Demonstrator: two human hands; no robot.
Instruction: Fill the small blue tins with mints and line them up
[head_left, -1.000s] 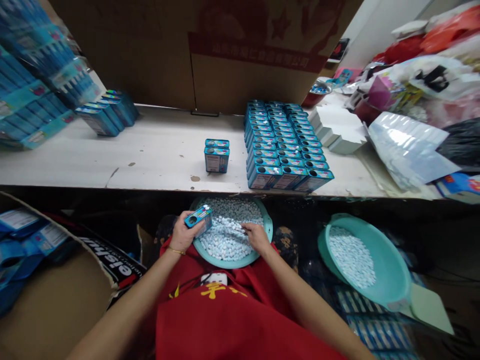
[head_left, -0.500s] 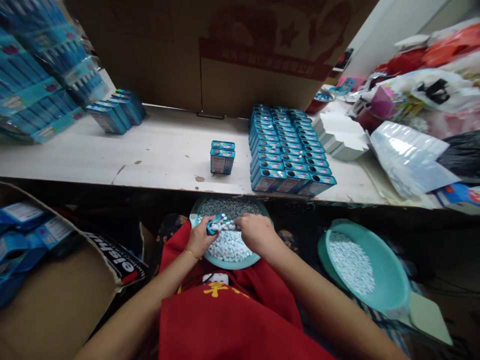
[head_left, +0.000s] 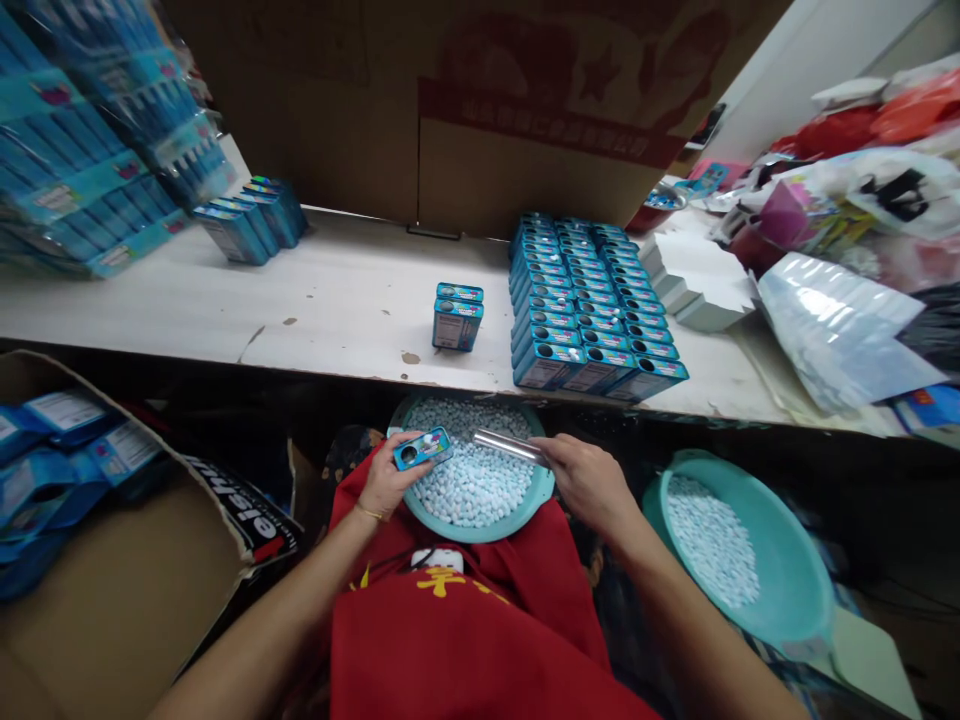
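Observation:
My left hand is closed round a small blue candy box, tilted so its top with a dark round hole faces me. White pieces lie on that top. In my right hand is a shiny metal scoop, pointing left toward the box but apart from it. Below both hands, a teal basin full of small pale blue and white candies rests at my lap. Two similar boxes stand on the white shelf ahead.
Rows of blue boxes stand at the shelf's right, beside white cartons. More boxes and wrapped stacks are at left. A second teal basin sits lower right; an open carton with blue boxes is lower left.
My right hand passed the scoop over the box, with candies spilling about its top, then drew back right. My left hand has kept hold of the box, which tipped and turned. The view shifted slightly.

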